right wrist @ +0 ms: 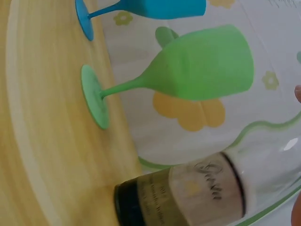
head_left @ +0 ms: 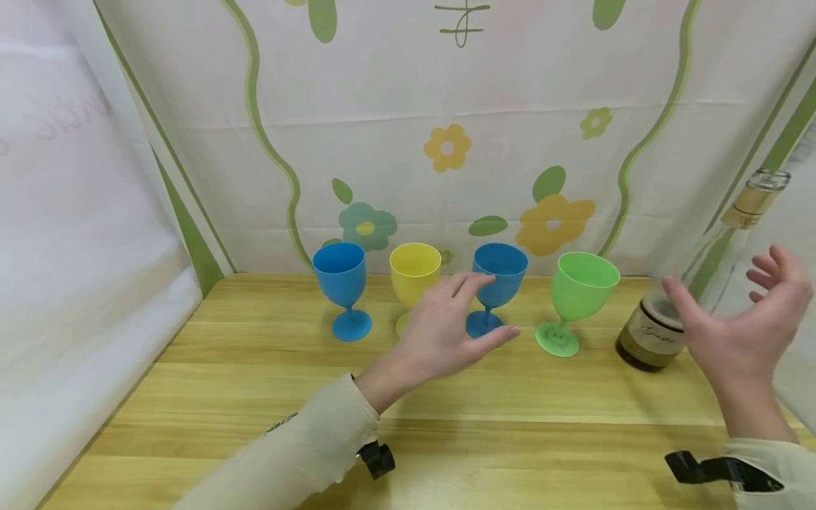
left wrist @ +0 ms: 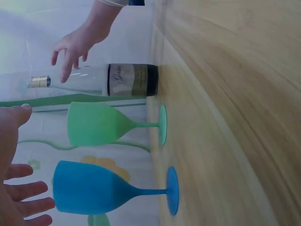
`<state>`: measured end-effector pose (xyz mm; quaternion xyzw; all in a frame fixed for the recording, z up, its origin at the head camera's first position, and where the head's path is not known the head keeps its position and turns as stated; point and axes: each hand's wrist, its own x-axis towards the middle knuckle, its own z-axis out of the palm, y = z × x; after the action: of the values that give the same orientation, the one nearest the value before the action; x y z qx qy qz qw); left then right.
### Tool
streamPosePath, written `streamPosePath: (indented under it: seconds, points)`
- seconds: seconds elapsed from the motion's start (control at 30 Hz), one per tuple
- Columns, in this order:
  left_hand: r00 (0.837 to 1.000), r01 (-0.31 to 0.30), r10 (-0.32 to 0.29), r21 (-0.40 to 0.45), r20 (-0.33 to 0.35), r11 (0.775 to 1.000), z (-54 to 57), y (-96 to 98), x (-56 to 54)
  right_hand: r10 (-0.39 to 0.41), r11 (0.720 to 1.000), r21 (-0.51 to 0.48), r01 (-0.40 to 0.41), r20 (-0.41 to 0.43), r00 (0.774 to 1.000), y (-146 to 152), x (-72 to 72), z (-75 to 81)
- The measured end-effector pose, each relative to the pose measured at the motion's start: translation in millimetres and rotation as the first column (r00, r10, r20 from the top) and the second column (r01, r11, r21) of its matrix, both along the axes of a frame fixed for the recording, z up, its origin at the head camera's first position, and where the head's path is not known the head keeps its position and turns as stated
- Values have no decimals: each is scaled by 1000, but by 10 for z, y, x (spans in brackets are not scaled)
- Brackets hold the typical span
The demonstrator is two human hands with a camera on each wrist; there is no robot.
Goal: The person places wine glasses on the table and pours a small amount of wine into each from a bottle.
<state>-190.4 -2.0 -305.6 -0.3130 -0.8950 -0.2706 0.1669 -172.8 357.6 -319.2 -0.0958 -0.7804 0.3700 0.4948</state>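
My left hand (head_left: 440,329) hovers with spread fingers in front of the yellow goblet (head_left: 414,265) and the right-hand blue goblet (head_left: 500,265). In the left wrist view its fingers (left wrist: 33,190) stand near the bowl of the blue goblet (left wrist: 89,188), holding nothing. My right hand (head_left: 742,336) is raised beside the clear glass bottle (head_left: 656,333), thumb and fingers apart and partly overlapping it. The bottle has a cream label and dark base, and stands upright. A light green goblet (head_left: 583,287) stands between the right-hand blue goblet and the bottle.
Another blue goblet (head_left: 341,273) stands at the left end of the row. All stand on a wooden table (head_left: 510,439) near its back edge. Behind rises a white cloth (head_left: 382,99) printed with flowers, and further cloth (head_left: 83,255) hangs at the left side.
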Motion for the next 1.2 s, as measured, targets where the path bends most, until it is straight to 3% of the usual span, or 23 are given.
streamPosePath:
  seconds: [0.1, 0.23, 0.43, 0.53, 0.63, 0.87, 1.13, 1.2]
  points:
    - [999, -6, 6, 5, 44, 1000, -57, 60, -22, 31, 993, -117, -14, 143, 989, 81, -3, -71]
    - [996, 3, -6, 24, 93, 1000, -134, 155, -65, 107, 970, -240, -30, 315, 943, 191, -28, -164]
    - [980, 7, -24, 86, 199, 996, -224, 294, -97, 243, 953, -274, -132, 428, 871, 334, -76, -396]
    - [969, 24, -56, 134, 242, 991, -266, 359, -100, 291, 947, -257, -192, 436, 852, 392, -84, -486]
    - [953, 48, -102, 192, 284, 980, -300, 415, -100, 311, 945, -241, -223, 439, 843, 416, -103, -550]
    - [893, 60, -181, 291, 413, 955, -384, 557, -103, 303, 941, -281, -186, 464, 832, 405, -144, -619]
    - [859, 22, -197, 352, 472, 936, -461, 806, -100, 278, 946, -289, -149, 485, 829, 443, -131, -640]
    - [860, 17, -195, 355, 472, 935, -471, 861, -104, 274, 947, -287, -143, 490, 828, 452, -133, -643]
